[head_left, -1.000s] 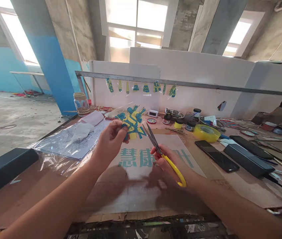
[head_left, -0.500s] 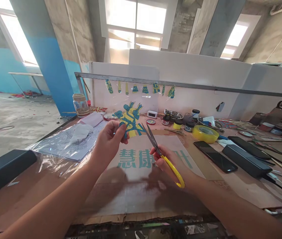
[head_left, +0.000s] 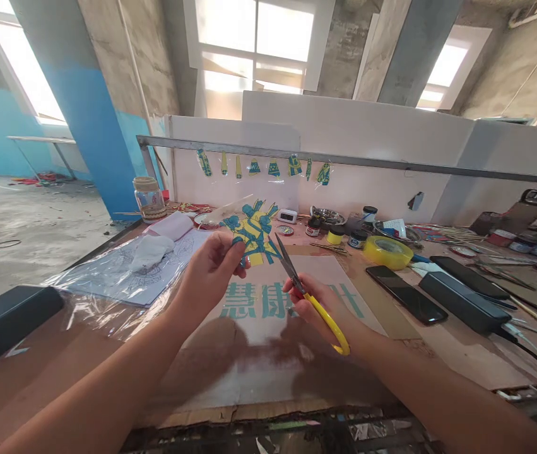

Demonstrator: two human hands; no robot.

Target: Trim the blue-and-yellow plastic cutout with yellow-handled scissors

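My left hand (head_left: 211, 271) pinches a blue and yellow painted cutout (head_left: 253, 232) on clear film, held up above the table. My right hand (head_left: 318, 308) grips yellow-handled scissors (head_left: 308, 291), the blades pointing up and left with their tips at the cutout's right edge. Below both hands lies a brown cardboard sheet (head_left: 268, 315) printed with teal characters.
A roll of yellow tape (head_left: 388, 251), small paint jars (head_left: 334, 234) and two phones (head_left: 403, 286) lie to the right. A plastic-covered drawing (head_left: 121, 271) and a glass jar (head_left: 147, 197) sit at the left. Small painted pieces hang from a metal rail (head_left: 268, 165).
My left hand turned the cutout slightly and brought it back toward the scissor tips. The right hand with the scissors stayed almost still.
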